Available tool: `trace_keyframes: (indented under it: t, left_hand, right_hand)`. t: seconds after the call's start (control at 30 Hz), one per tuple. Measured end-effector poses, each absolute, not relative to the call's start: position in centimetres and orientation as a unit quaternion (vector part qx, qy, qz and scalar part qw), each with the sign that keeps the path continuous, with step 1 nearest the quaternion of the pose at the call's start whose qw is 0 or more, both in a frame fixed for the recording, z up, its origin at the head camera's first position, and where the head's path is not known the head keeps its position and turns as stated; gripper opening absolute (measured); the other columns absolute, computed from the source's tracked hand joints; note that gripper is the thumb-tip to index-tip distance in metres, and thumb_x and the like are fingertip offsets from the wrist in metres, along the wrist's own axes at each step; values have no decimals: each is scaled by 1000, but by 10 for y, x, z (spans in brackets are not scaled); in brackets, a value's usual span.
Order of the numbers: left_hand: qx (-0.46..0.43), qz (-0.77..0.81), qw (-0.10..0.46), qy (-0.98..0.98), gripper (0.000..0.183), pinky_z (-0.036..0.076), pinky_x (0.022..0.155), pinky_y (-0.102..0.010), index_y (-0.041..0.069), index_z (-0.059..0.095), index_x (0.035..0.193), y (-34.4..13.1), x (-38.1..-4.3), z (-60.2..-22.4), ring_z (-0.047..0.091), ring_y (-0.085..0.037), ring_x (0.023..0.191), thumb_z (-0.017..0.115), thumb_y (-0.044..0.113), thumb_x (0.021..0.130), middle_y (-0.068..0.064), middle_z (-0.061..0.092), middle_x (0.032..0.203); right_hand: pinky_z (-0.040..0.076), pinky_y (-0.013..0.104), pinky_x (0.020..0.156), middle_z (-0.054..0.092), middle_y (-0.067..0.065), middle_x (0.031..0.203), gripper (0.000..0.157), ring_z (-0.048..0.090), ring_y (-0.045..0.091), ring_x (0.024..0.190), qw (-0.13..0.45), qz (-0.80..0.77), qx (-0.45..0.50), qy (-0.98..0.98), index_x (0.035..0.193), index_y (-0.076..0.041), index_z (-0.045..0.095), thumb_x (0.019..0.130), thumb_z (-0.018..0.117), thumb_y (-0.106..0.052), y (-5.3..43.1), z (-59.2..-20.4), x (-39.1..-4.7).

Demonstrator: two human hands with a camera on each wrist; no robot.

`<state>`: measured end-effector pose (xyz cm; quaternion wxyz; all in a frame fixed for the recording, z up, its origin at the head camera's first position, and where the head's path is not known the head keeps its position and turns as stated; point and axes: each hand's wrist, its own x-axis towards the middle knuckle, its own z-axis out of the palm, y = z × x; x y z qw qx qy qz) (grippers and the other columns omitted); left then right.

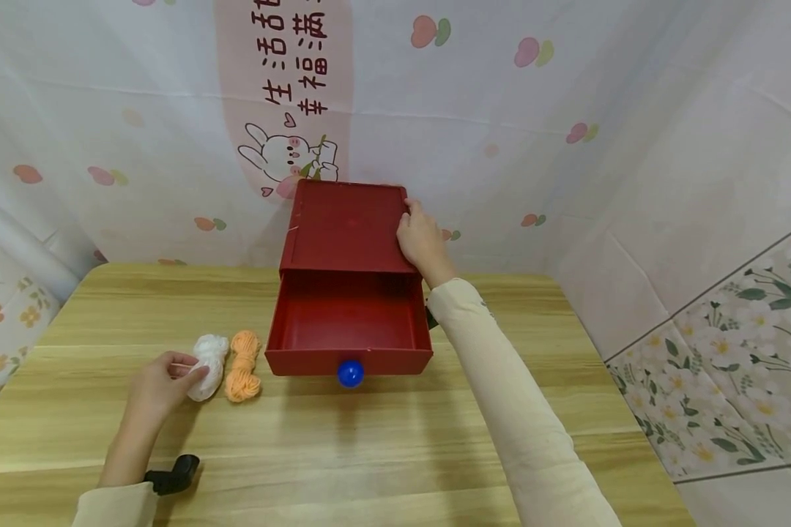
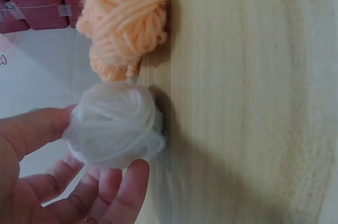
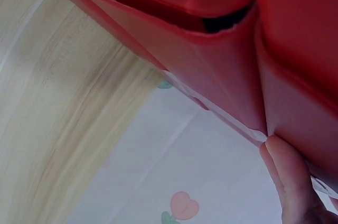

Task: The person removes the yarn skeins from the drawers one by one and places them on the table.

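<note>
The rear of the drawer [image 1: 303,364] is hidden inside the box [image 1: 349,227], the head view's top edge crops the lettering [image 1: 313,66], and the left wrist view's crops the orange yarn [image 2: 127,20].

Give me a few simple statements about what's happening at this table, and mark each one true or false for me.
1. A round blue knob sits on the front of the red drawer. True.
2. The drawer is pushed fully shut. False: it is pulled out, and its inside shows.
3. The left hand holds the white yarn. True.
4. The orange yarn lies inside the drawer. False: it lies on the table, between the white yarn and the drawer.
5. The right hand touches the red cabinet. True.
</note>
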<state>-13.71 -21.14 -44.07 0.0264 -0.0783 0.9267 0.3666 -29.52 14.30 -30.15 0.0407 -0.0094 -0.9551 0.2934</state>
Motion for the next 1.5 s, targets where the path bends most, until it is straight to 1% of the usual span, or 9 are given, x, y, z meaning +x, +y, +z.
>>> trace_keyframes:
  t: [0.13, 0.63, 0.8, 0.9, 0.97, 1.1, 1.27, 1.4, 1.5]
  left_hand:
    - [-67, 368, 41, 927, 43, 42, 56, -26, -8, 55, 110, -211, -136, -441, 58, -26, 80, 59, 30, 91, -26, 61, 94]
    - [-64, 381, 73, 919, 53, 44, 59, -27, -9, 48, 118, -210, -133, -434, 59, -34, 87, 57, 36, 91, -32, 56, 107]
    - [-44, 367, 74, 926, 56, 49, 64, -36, -10, 46, 121, -210, -129, -423, 58, -42, 92, 55, 37, 92, -34, 55, 110]
    - [-29, 356, 57, 932, 55, 51, 67, -43, -10, 46, 121, -206, -125, -413, 57, -46, 96, 56, 36, 92, -34, 56, 110]
    - [-18, 355, 43, 934, 54, 51, 68, -44, -8, 47, 122, -200, -121, -405, 58, -46, 97, 56, 36, 92, -32, 58, 109]
    - [7, 352, 18, 936, 49, 50, 64, -35, -1, 52, 121, -183, -111, -382, 61, -40, 95, 57, 38, 92, -22, 64, 104]
    - [47, 359, -28, 932, 28, 48, 62, -25, 10, 62, 110, -158, -93, -355, 67, -22, 80, 60, 31, 90, -5, 70, 89]
    - [76, 363, -62, 927, 13, 50, 62, -20, 20, 64, 99, -138, -77, -338, 61, -4, 68, 65, 25, 87, 8, 67, 79]
    - [100, 369, -86, 920, 9, 51, 62, -19, 24, 64, 94, -121, -67, -330, 56, 3, 67, 68, 22, 85, 14, 63, 75]
  right_hand:
    - [44, 45, 96, 47, 14, 139, 45, 54, 30, 116, 44, 295, -5, -954, 146, -13, 28, 102, 25, -25, 143, -302, -294]
    - [44, 42, 98, 45, 13, 141, 45, 51, 28, 121, 40, 302, -8, -952, 146, -14, 27, 102, 25, -25, 143, -302, -294]
    - [45, 42, 96, 47, 14, 139, 45, 53, 28, 118, 42, 302, -8, -952, 146, -14, 28, 102, 26, -24, 143, -301, -294]
    - [44, 42, 97, 47, 14, 139, 45, 52, 28, 119, 42, 300, -8, -953, 146, -14, 28, 102, 26, -24, 143, -301, -294]
    - [43, 42, 98, 47, 14, 139, 45, 52, 29, 120, 42, 298, -9, -953, 146, -14, 28, 102, 26, -24, 143, -301, -294]
    - [43, 43, 98, 47, 14, 139, 45, 52, 29, 120, 41, 299, -12, -953, 146, -13, 28, 102, 26, -24, 144, -301, -294]
    - [41, 42, 101, 45, 13, 141, 46, 49, 28, 124, 39, 303, -12, -952, 146, -13, 28, 102, 26, -25, 145, -301, -295]
    - [41, 42, 101, 45, 13, 141, 45, 49, 28, 123, 39, 303, -12, -952, 146, -14, 28, 102, 26, -25, 144, -301, -295]
    - [41, 42, 101, 45, 12, 141, 45, 49, 27, 124, 36, 304, -12, -952, 146, -14, 28, 102, 26, -25, 144, -300, -295]
